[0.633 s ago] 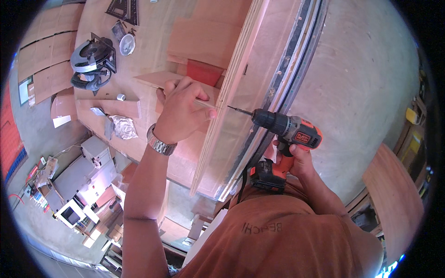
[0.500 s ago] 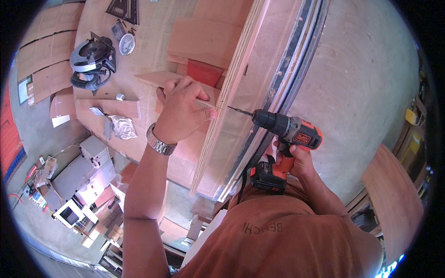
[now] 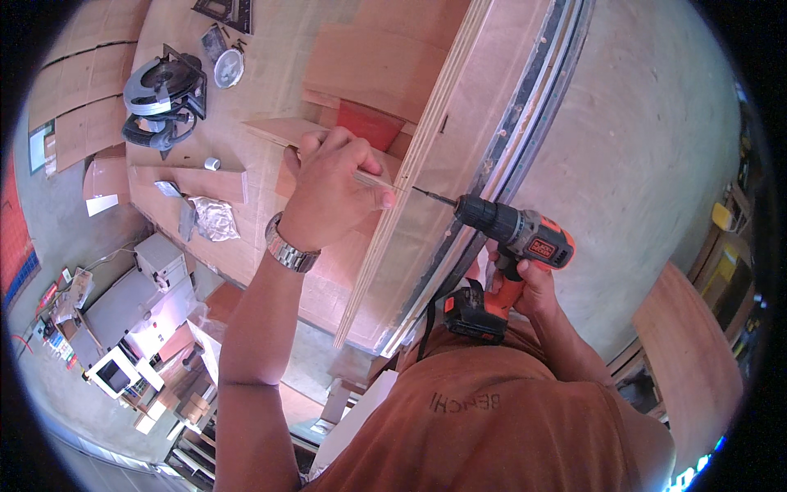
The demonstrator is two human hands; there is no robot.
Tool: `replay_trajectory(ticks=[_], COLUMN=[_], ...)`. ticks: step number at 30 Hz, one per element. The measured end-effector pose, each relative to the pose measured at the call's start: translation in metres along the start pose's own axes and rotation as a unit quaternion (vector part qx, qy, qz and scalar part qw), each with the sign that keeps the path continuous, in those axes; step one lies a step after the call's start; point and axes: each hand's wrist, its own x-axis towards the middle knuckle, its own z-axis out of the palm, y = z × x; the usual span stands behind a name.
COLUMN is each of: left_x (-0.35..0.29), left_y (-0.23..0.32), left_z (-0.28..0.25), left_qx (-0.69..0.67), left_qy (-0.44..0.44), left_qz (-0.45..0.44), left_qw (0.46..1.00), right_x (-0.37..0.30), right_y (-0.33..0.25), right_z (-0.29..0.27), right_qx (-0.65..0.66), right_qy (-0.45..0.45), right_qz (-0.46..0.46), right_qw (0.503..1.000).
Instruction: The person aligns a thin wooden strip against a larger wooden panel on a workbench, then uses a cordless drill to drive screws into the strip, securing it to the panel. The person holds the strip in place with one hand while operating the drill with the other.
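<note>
My left hand (image 3: 334, 195), with a metal watch (image 3: 288, 248) at the wrist, is closed on the end of a thin wooden board (image 3: 279, 129). That end meets the long plywood panel (image 3: 392, 199), which stands on edge beside it. In my right hand (image 3: 534, 287) is an orange and black cordless drill (image 3: 500, 223), gripped by its handle. The drill points left, its thin bit (image 3: 434, 196) level with the board's end. A small gap seems to separate the bit's tip from the panel. The fingers under the drill are partly hidden.
On the bench a circular saw (image 3: 164, 98) lies at the far left, near a round white lid (image 3: 229, 69). A wood strip (image 3: 193, 182) and a crumpled silvery bag (image 3: 215, 218) lie nearer. A red piece (image 3: 369, 124) sits behind my left hand. Metal rails (image 3: 525, 115) run along the bench's right edge.
Both hands and the drill appear slightly farther right in view, as does the panel. The bit still points at the panel, and both grips are the same.
</note>
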Motion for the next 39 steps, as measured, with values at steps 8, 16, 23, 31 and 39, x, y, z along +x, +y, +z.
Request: replay_trajectory(ticks=[8, 16, 23, 31, 39], left_x=[-0.006, -0.006, -0.003, -0.002, -0.004], left_y=[-0.004, -0.010, -0.009, -0.007, -0.006], left_z=[0.003, 0.006, 0.006, 0.004, 0.005], left_qx=[-0.027, -0.028, -0.023, -0.019, -0.017], left_qy=[0.009, 0.004, 0.003, 0.017, 0.026], left_qz=[-0.011, 0.009, 0.021, 0.037, 0.043], left_qw=[1.000, 1.000, 1.000, 0.999, 0.999], right_x=[0.000, 0.002, 0.000, 0.000, 0.002], right_y=[-0.002, -0.006, -0.002, -0.002, -0.005], right_z=[0.004, 0.007, 0.005, 0.005, 0.007], right_qx=[0.006, 0.001, -0.018, -0.021, -0.022], right_qy=[0.001, -0.004, 0.019, 0.023, 0.014], right_qz=[0.001, 0.008, 0.003, -0.001, -0.003], right_qw=[1.000, 1.000, 1.000, 0.999, 1.000])
